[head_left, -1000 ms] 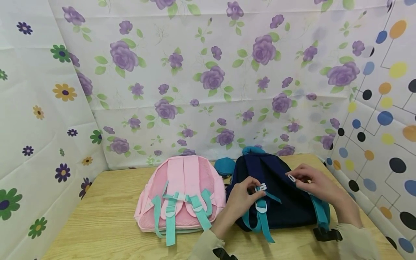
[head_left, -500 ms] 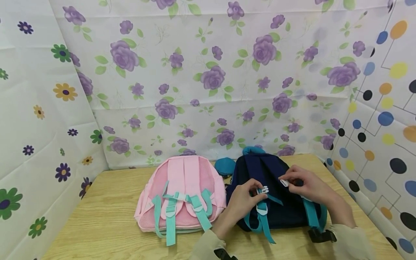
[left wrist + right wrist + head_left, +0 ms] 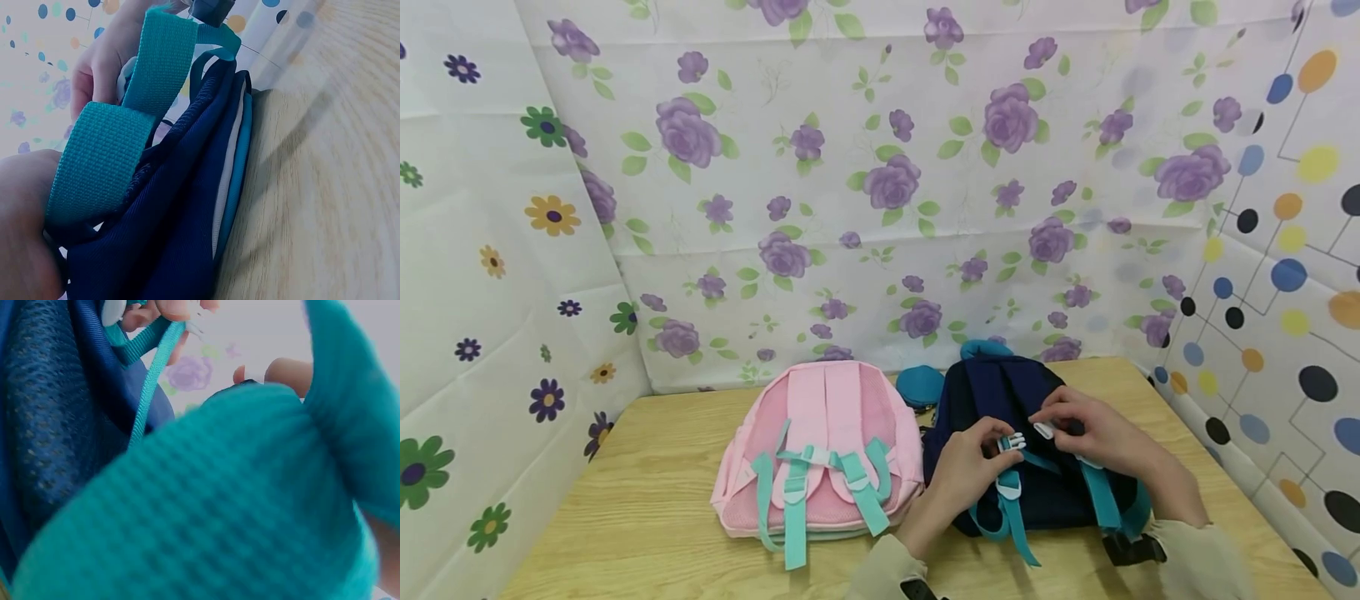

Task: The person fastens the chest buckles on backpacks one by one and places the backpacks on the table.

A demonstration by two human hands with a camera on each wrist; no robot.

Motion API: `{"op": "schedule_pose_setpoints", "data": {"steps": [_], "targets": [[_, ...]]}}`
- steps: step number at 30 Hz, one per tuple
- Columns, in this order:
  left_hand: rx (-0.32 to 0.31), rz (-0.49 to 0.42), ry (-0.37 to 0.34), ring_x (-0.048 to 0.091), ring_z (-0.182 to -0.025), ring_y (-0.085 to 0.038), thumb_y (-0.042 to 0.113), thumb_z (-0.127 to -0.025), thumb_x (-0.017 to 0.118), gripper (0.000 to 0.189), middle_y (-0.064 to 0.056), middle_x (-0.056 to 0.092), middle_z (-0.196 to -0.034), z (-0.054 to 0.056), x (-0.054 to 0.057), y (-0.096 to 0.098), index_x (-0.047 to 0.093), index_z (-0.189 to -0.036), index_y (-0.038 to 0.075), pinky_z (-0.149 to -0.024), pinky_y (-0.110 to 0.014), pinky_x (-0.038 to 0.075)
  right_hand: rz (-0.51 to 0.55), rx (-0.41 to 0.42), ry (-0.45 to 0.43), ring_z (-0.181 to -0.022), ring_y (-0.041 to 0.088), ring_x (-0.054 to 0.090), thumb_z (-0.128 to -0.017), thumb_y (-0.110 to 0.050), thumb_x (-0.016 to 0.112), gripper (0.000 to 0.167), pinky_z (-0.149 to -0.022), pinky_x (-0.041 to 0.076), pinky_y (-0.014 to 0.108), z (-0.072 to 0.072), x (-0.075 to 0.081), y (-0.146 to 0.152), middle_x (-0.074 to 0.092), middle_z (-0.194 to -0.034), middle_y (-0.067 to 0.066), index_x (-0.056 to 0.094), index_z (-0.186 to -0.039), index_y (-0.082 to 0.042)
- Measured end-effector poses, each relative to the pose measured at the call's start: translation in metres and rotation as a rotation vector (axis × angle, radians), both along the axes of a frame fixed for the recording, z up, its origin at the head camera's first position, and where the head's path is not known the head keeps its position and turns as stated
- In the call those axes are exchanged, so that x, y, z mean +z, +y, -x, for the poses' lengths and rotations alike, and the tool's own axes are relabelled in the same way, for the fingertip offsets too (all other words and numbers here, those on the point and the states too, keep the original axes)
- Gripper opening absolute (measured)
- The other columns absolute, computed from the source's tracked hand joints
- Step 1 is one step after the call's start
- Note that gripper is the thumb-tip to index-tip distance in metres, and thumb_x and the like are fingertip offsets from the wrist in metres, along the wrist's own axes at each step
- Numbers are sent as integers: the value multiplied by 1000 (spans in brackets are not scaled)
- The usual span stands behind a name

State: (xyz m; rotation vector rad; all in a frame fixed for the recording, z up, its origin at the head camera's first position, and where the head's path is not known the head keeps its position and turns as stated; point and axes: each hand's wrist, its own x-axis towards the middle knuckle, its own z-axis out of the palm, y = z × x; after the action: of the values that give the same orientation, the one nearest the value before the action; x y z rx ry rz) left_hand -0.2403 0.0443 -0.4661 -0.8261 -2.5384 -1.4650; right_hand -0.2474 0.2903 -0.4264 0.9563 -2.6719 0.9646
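A navy backpack (image 3: pixel 957 392) with teal straps (image 3: pixel 1101 493) lies on the table, its strap side up. My left hand (image 3: pixel 958 471) pinches the pronged half of a white side-release buckle (image 3: pixel 1015 442), prongs pointing right. Between the thumb and fingers of my right hand (image 3: pixel 1105 437) is the buckle's white socket half (image 3: pixel 1043 430). The two halves face each other, a short gap apart, above the back panel. In the left wrist view, a wide teal strap (image 3: pixel 100 159) partly covers the hands. Teal webbing (image 3: pixel 206 506) fills much of the right wrist view.
A pink backpack (image 3: pixel 824 392) with mint straps lies close at the left, its chest buckle joined. Behind, between the two bags, sits a small round teal pouch (image 3: pixel 920 386). Patterned cloth walls (image 3: pixel 850 208) enclose the wooden table (image 3: pixel 625 500) at the back and sides.
My right hand has moved left with the socket half, narrowing the gap to the pronged half. My left hand has shifted slightly right and down, still pinching its half.
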Motion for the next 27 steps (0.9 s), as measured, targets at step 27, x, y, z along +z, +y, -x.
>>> {"op": "schedule_pose_setpoints", "data": {"steps": [27], "targets": [[53, 26, 15, 50, -60, 7, 31, -89, 76, 25, 9, 68, -79, -1, -1, -1, 69, -111, 24, -51, -14, 40, -5, 46, -57, -82, 3, 58, -94, -13, 69, 16, -70, 52, 26, 0, -3, -15, 60, -103, -4, 69, -106, -23]]}}
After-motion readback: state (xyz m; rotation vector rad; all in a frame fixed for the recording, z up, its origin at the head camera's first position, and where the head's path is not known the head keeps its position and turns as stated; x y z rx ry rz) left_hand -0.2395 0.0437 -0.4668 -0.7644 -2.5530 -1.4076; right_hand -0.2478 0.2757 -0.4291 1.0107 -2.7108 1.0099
